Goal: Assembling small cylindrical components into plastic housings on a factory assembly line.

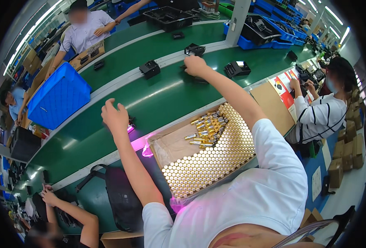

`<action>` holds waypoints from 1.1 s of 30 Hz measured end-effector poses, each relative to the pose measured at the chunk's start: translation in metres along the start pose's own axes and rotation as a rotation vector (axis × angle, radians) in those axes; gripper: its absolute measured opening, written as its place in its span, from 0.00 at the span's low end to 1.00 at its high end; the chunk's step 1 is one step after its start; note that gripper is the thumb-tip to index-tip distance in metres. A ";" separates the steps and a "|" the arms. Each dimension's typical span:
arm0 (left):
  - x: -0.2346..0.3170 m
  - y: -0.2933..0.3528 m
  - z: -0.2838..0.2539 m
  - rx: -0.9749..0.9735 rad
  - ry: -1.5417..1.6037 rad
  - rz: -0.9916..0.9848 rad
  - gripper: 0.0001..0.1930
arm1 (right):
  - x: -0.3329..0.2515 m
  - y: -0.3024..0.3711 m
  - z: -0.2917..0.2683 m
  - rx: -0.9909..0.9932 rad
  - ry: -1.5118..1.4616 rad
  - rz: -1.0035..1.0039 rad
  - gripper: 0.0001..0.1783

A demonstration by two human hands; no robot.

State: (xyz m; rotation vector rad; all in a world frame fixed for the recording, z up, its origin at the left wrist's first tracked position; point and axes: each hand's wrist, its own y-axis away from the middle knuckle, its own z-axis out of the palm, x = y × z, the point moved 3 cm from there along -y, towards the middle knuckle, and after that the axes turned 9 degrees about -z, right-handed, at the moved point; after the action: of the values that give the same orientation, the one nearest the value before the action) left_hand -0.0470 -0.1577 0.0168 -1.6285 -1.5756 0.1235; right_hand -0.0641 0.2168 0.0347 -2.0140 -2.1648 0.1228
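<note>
My left hand (115, 117) hovers over the green conveyor belt with its fingers apart and nothing in them. Just beside its wrist, a small dark object (131, 125) glows pink, partly hidden. Stretched far across the belt, my right hand (195, 67) is closed on a black plastic casing (200, 79), mostly hidden beneath the hand. Right beyond its fingers stands an open black device (194, 49). Close to my body lies a cardboard box (166, 149) packed with upright batteries (208, 165); several loose gold-and-silver batteries (208, 129) lie on top.
More black devices (150, 69) (237, 69) sit on the belt. A blue crate (59, 96) stands at left, and a black backpack (123, 198) lies left of the box. Blue bins (280, 43) are stacked at far right. Co-workers sit across, at right and at lower left.
</note>
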 end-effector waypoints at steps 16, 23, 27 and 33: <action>0.072 0.019 0.021 -0.813 1.311 -0.721 0.22 | -0.134 0.072 -0.074 0.415 -0.428 -0.858 0.09; 0.072 0.021 0.017 -0.765 0.986 -0.534 0.17 | -0.125 0.145 -0.086 0.029 -0.426 -0.737 0.11; 0.074 0.027 0.026 -0.801 0.962 -0.556 0.18 | -0.128 0.169 -0.065 -0.535 -0.324 -0.615 0.14; 0.078 0.034 0.031 -0.860 0.919 -0.531 0.19 | -0.131 0.177 -0.042 -0.617 -0.254 -0.592 0.17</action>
State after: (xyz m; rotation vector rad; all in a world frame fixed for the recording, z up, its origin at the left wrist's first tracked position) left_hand -0.0236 -0.0705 0.0125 -1.3975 -1.2647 -1.5334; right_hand 0.1260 0.0978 0.0328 -1.5337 -3.1589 -0.4438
